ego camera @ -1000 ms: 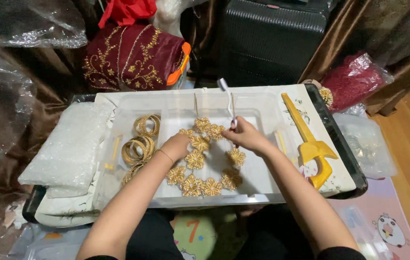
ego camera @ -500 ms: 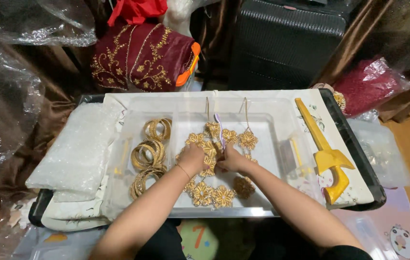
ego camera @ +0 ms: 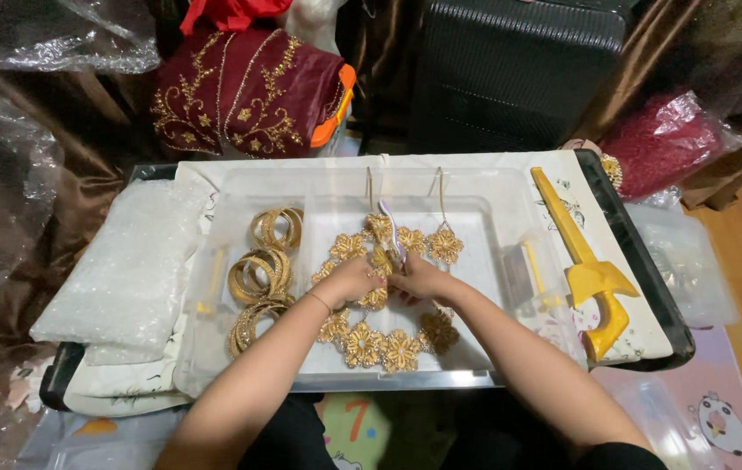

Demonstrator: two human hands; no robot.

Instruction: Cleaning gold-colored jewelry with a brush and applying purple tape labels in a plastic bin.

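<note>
On the far left a clear bag of white beads is laid — beside it, stacked gold bangles in the clear tray. At centre the left hand and right hand, drawn together since a second ago, are pinched shut on the gold flower necklace, now gathered mid-tray. Rightward a yellow tool is left untouched.

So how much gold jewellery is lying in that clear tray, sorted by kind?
stacks of gold bangles: 3
gold flower necklace: 1
Total: 4
</note>
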